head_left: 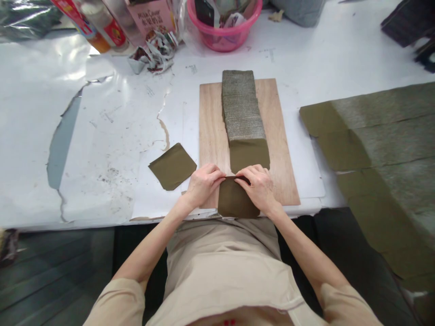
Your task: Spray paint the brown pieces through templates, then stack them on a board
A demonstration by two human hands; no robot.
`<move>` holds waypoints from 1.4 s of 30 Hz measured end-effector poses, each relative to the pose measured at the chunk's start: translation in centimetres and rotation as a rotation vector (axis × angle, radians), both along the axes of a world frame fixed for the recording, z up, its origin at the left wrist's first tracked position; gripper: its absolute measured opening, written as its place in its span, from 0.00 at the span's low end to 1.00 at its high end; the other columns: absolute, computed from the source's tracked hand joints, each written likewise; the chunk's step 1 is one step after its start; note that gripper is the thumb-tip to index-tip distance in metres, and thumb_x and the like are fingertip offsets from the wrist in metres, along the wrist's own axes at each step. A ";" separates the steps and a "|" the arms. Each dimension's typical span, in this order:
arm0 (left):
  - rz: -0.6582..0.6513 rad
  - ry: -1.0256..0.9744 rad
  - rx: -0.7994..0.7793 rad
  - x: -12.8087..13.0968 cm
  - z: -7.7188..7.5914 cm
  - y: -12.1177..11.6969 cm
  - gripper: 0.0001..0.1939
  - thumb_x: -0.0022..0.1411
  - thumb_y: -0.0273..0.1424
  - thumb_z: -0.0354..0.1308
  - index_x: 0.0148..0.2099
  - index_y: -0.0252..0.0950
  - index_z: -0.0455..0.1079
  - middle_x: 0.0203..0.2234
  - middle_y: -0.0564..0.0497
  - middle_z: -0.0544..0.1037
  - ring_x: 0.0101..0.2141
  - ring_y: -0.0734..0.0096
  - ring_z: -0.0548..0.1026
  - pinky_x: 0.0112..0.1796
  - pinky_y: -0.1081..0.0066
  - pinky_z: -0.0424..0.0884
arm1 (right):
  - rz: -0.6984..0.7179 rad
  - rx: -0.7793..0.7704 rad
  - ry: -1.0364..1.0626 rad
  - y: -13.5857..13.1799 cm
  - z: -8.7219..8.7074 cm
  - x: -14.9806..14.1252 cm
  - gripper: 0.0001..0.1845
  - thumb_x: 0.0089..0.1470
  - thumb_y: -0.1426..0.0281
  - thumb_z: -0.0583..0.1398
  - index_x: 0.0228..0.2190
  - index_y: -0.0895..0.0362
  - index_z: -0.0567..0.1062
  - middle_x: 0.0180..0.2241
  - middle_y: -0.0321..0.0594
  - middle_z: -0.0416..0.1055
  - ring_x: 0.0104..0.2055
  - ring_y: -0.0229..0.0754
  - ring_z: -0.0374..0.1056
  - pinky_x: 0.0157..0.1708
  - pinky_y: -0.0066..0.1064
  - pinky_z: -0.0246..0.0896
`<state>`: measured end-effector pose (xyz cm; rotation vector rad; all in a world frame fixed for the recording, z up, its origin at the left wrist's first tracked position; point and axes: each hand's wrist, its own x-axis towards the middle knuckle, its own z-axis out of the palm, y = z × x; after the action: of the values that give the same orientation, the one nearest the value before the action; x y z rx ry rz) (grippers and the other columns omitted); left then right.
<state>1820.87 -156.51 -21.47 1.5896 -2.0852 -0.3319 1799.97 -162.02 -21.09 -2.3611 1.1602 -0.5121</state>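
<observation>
My left hand (203, 183) and my right hand (258, 185) both pinch the top edge of an olive-brown fabric piece (236, 201) at the near edge of a wooden board (210, 127). The upper edge of the piece is being folded over under my fingertips. Just beyond my hands a long row of stacked olive fabric pieces (243, 115) lies along the board. A single loose olive piece (172, 165) lies flat on the white table cover (112, 136), to the left of my left hand.
Large olive fabric sheets (377, 149) cover the table's right side. A pink basin (224, 27) with items, bottles (98, 22), a pink carton (152, 16) and crumpled wrappers (154, 52) stand at the back. The table cover is torn at the left (63, 140).
</observation>
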 end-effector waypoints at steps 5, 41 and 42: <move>0.015 0.084 0.029 0.3 -0.2 -0.2 0.09 0.67 0.33 0.56 0.36 0.37 0.75 0.32 0.49 0.76 0.35 0.69 0.73 0.36 0.70 0.69 | 0.038 -0.031 0.022 -0.1 -0.6 -0.3 0.09 0.63 0.65 0.57 0.37 0.52 0.78 0.37 0.39 0.76 0.42 0.46 0.64 0.43 0.39 0.52; -0.043 0.071 -0.066 1.1 -0.2 0.5 0.07 0.67 0.31 0.56 0.43 0.35 0.74 0.35 0.48 0.76 0.36 0.71 0.74 0.37 0.72 0.70 | 0.161 -0.102 -0.025 -0.4 -0.7 -0.8 0.14 0.64 0.73 0.56 0.43 0.48 0.81 0.36 0.41 0.72 0.40 0.42 0.60 0.39 0.33 0.58; -0.038 0.034 -0.094 0.9 -0.2 0.7 0.07 0.67 0.30 0.56 0.44 0.35 0.74 0.35 0.48 0.76 0.35 0.71 0.73 0.36 0.72 0.70 | 0.162 -0.101 -0.028 -0.4 -0.8 -0.8 0.14 0.64 0.73 0.56 0.43 0.48 0.81 0.36 0.41 0.72 0.40 0.42 0.60 0.39 0.33 0.58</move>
<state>1821.78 -155.86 -21.65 1.4812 -2.0763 -0.2677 1799.20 -162.42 -21.85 -2.4988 0.9412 -0.5573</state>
